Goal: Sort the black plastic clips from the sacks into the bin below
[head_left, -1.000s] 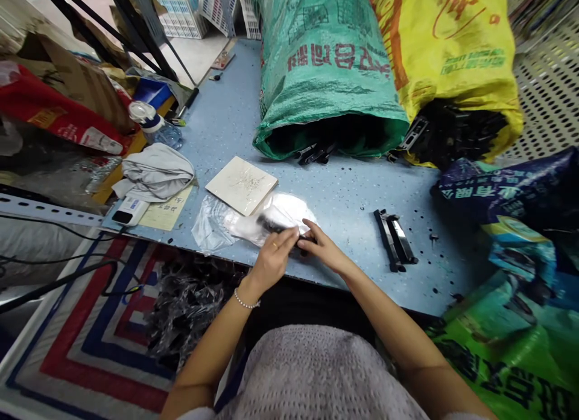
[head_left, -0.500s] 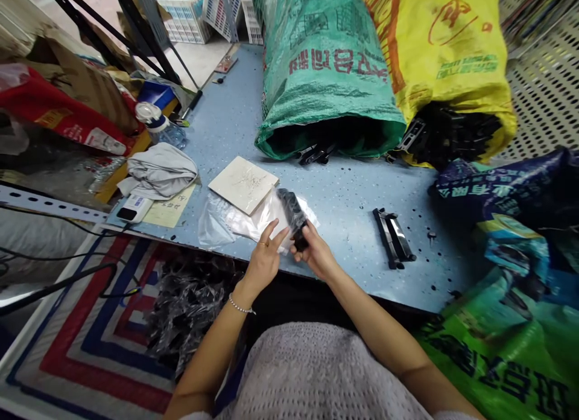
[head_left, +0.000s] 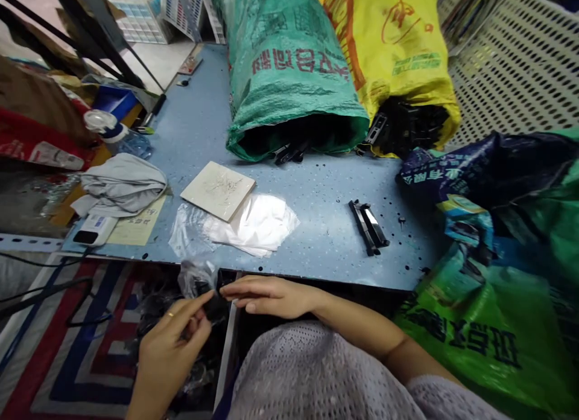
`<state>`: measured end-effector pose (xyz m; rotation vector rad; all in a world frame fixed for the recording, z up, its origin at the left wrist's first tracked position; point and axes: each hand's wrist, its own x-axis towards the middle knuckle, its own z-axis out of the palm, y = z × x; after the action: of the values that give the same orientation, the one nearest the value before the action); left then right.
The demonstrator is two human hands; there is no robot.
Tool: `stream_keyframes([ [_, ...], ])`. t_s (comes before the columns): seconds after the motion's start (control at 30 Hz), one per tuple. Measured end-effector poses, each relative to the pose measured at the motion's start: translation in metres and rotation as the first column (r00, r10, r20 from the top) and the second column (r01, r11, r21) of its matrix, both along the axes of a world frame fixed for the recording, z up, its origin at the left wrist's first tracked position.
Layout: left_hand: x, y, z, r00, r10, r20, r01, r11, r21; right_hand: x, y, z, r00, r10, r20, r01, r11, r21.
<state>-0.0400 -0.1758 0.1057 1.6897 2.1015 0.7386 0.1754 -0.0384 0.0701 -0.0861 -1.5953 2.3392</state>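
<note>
Low over the box below the table's front edge, my left hand (head_left: 174, 341) is closed with bent fingers around a black plastic part in a clear bag (head_left: 197, 277). Part of that piece is hidden behind the fingers. My right hand (head_left: 271, 295) is just right of it, palm down, fingers stretched out together and holding nothing; its fingertips are close to the bagged part. On the table above lie a stack of clear plastic bags (head_left: 257, 227) and a pale square tile (head_left: 218, 190) resting partly on them. Two black plastic parts (head_left: 368, 227) lie farther right.
A green woven sack (head_left: 289, 70) and a yellow sack (head_left: 402, 52) with black parts at its mouth stand at the back. Left are a grey cloth (head_left: 122, 184), a white device (head_left: 94, 230) and a bottle (head_left: 117, 135). A bright green bag (head_left: 479, 329) is at right.
Both hands have moved left and down from the table to over the box, along with the black part. The right hand no longer grips it; the left hand now does. The view has shifted right.
</note>
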Motion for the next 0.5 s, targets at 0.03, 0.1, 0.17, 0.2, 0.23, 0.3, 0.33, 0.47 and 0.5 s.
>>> stream_keyframes([
  [0.03, -0.014, -0.006, -0.011, 0.999, 0.048, 0.003, -0.047, 0.996, -0.071, -0.002, 0.001, -0.005, 1.000, -0.013, 0.025, 0.014, 0.999, -0.044],
  [0.1, -0.041, -0.012, -0.046, 0.991, 0.134, 0.008, -0.130, 0.971, -0.200, 0.002, 0.005, -0.016, 0.987, -0.110, 0.120, 0.116, 0.992, -0.041],
  [0.17, -0.061, -0.013, -0.090, 0.977, 0.214, -0.011, -0.207, 0.929, -0.305, 0.016, 0.016, -0.024, 0.942, -0.250, 0.223, 0.236, 0.968, 0.086],
  [0.2, -0.067, -0.011, -0.112, 0.966, 0.257, -0.040, -0.255, 0.904, -0.342, 0.029, 0.023, -0.025, 0.908, -0.325, 0.266, 0.281, 0.941, 0.189],
  [0.23, -0.070, -0.008, -0.131, 0.954, 0.291, -0.075, -0.297, 0.876, -0.380, 0.044, 0.032, -0.025, 0.862, -0.410, 0.299, 0.320, 0.897, 0.306],
  [0.3, -0.069, 0.002, -0.160, 0.940, 0.321, -0.117, -0.338, 0.820, -0.463, 0.082, 0.052, -0.021, 0.701, -0.628, 0.337, 0.374, 0.727, 0.576],
  [0.33, -0.065, 0.008, -0.168, 0.942, 0.315, -0.111, -0.327, 0.798, -0.506, 0.105, 0.063, -0.020, 0.569, -0.760, 0.313, 0.381, 0.581, 0.719],
  [0.47, -0.039, 0.032, -0.154, 0.977, 0.198, 0.077, -0.110, 0.780, -0.615, 0.194, 0.089, -0.027, 0.005, -0.992, 0.126, -0.031, 0.126, 0.992],
  [0.5, -0.030, 0.039, -0.141, 0.974, 0.143, 0.175, -0.004, 0.785, -0.620, 0.212, 0.090, -0.032, -0.065, -0.985, 0.161, -0.121, 0.168, 0.978],
])
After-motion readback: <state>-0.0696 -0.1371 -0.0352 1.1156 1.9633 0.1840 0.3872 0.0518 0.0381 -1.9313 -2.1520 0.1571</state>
